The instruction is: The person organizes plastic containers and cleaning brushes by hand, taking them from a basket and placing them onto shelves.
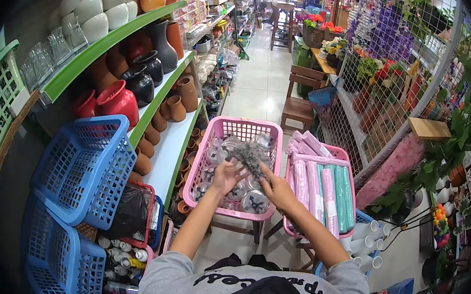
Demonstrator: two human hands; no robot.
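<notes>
A pink plastic basket [190,183] stands before me, filled with several clear round containers [255,202] that have dark pieces inside. My left hand [227,178] is over the basket, palm turned up, fingers curled around what looks like a clear round container, partly covered. In my right hand [278,191] is a grey, fuzzy cloth [247,156], bunched up and reaching across toward my left fingers. Its exact kind is hard to make out. The right fingers are closed on its lower end.
To the right, a second pink basket [349,158] holds pink and teal wrapped rolls [330,198]. Blue baskets [82,175] are stacked at left beside green-edged shelves [116,30] of pots. A wooden chair [299,99] and a wire grid [365,97] stand farther along the aisle.
</notes>
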